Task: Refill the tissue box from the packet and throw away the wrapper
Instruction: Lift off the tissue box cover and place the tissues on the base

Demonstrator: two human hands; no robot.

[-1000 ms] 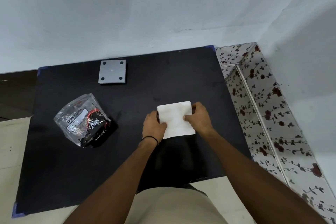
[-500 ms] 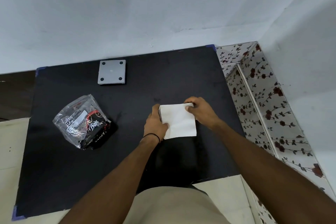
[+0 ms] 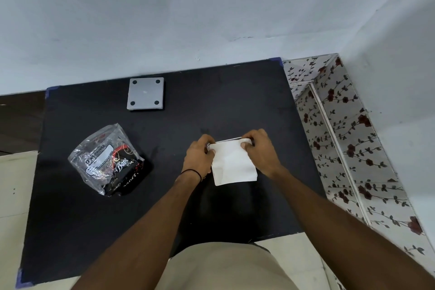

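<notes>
Since half a second earlier: both hands shifted up to far edge of white tissue stack (image 3: 233,165); right hand (image 3: 260,150) moved from far right corner to a pinch on the folded far edge; left hand (image 3: 199,155) raised from the stack's left side to the far left corner. Wrapper and grey plate unmoved.

Current state:

- Tissue stack: white, folded, roughly square, lying on black table (image 3: 211,106) right of centre, near edge flat on the surface. Far edge slightly lifted, top layers parted from the rest.
- Left grip: fingers curled, thumb and fingertips pressed together on far left corner of tissue stack. Thin black band around left wrist.
- Right grip: thumb and forefinger pinching far right corner of tissue stack, remaining fingers curled above it.
- Wrapper (image 3: 108,160): clear plastic packet with black and red print and a white label, crumpled, lying on left part of table, well apart from both hands.
- Grey plate (image 3: 145,93): square, four dark dots at corners, near far edge of table, apart from wrapper and stack.
- Tissue box: cannot tell whether grey plate is part of it.
- Floral-patterned tiles (image 3: 341,136) to right of table; plain pale wall behind.
</notes>
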